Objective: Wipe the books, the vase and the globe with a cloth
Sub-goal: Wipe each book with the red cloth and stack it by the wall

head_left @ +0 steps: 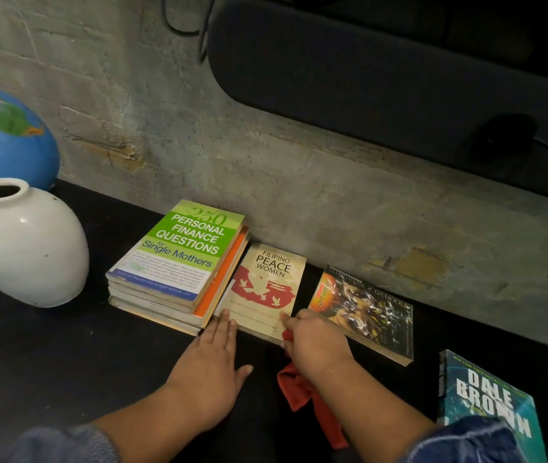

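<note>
Both forearms reach in from the bottom edge of the frame over a black table (65,345). The left hand (212,362) lies flat, palm down, fingers straight and held close together, the thumb stuck out to the right. Its fingertips touch the lower left corner of a cream book (265,289) lying at the middle of the frame. The right hand (312,342) is curled round a red cloth (296,385), and one finger pokes forward onto the book's lower edge. The cloth bunches under the palm and trails down below the wrist; how much of it lies under the hand I cannot tell.

Just left of the cream book sits a stack of books (165,305) with a green book (182,255) on top; the lower titles are too small to read. To the right lies a dark book (366,312), its cover shiny with glare. A teal book (486,406) in the lower right is cut off by the frame edge and partly covered by a blue sleeve (466,442).

The white vase (25,245) stands at middle left, apart from the stack. The globe (2,135) behind it is cut off by the left edge, its base hidden. A rough grey wall (232,128) runs behind, and a dark padded shape (399,61) fills the upper right; I cannot tell what it is.
</note>
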`<state>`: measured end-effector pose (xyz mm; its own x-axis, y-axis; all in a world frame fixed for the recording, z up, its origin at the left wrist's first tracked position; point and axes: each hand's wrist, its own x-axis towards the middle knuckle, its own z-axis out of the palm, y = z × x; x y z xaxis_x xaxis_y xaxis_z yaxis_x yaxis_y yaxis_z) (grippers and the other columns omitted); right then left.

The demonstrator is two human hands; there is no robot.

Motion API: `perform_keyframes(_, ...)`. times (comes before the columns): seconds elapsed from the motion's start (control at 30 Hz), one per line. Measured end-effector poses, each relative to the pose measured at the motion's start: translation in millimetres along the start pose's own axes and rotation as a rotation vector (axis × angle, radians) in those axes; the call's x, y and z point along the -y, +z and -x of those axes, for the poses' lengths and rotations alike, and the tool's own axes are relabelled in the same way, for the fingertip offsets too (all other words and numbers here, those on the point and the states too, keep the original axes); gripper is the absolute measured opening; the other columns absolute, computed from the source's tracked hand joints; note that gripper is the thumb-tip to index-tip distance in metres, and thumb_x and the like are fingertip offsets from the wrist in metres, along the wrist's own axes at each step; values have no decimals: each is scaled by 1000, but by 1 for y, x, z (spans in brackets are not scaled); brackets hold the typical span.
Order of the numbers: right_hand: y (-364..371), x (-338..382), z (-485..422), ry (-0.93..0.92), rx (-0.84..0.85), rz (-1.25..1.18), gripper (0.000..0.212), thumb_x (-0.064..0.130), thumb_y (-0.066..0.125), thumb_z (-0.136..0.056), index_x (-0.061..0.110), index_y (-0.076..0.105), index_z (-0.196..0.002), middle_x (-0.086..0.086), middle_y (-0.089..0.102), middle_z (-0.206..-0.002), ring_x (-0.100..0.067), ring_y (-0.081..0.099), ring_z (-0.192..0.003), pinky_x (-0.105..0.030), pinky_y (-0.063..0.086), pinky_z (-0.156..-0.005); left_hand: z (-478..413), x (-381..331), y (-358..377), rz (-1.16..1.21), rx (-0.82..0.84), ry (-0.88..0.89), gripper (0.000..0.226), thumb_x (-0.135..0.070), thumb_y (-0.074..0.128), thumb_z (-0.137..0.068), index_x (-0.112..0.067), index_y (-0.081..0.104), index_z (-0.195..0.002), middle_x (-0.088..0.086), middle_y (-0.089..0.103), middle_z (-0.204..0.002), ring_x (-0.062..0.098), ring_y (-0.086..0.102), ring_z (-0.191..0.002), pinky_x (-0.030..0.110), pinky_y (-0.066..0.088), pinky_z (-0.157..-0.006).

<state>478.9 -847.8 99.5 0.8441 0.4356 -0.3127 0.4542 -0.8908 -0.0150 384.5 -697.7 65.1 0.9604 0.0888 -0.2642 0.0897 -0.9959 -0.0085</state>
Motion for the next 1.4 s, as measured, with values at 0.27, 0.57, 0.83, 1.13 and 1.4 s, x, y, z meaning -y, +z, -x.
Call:
perform_keyframes(0.27, 1, -3, -4, 17, 4, -19, 60, 37, 52, -98, 32, 25, -152, 0, 44, -125, -20, 51, -114, -34, 52, -85, -5, -5, -5, -15, 52, -26, 77, -54, 19, -100, -5, -16, -148, 16, -23, -156, 26, -11, -148, 37, 5, -122)
perform_keyframes(0.57, 10, -33, 32, -10, -38, -274, 53, 39, 60, -93, 37, 44, -144, 13, 36, -144, -13, 43, -131, -30, 40, -107, 1, -5, -7, 58, -32, 1, 78, -58, 26, -98, -13, -9, -152, 7, -12, -161, 21, -5, -149, 38, 9, -122)
perform_keyframes(0.83, 18, -12, 44, -249, 40, -54, 58, 31, 50, -99, 37, 27, -152, 22, 0, -161, -27, 40, -130, -41, 42, -104, 5, -25, -11, 0, -13, 163, 74, -60, 20, -95, -25, -11, -152, 2, -16, -161, 16, -12, -148, 38, 0, -120)
perform_keyframes(1.13, 19, -20, 44, -177, 28, -171, 62, 33, 53, -98, 35, 24, -153, 22, 7, -160, -21, 38, -137, -37, 37, -110, 2, -37, -9, -76, 36, 120, 75, -62, 22, -96, -25, -24, -142, 1, -23, -159, 15, -16, -147, 49, -1, -120)
perform_keyframes(1.4, 1, -93, 74, 360, -163, -848, 46, 33, 68, -89, 20, 58, -132, 5, 60, -111, -12, 61, -96, -22, 49, -85, -5, -51, -34, 262, -74, 158, 71, -56, 35, -97, -20, 13, -154, -1, 13, -161, 14, 8, -148, 34, 10, -121)
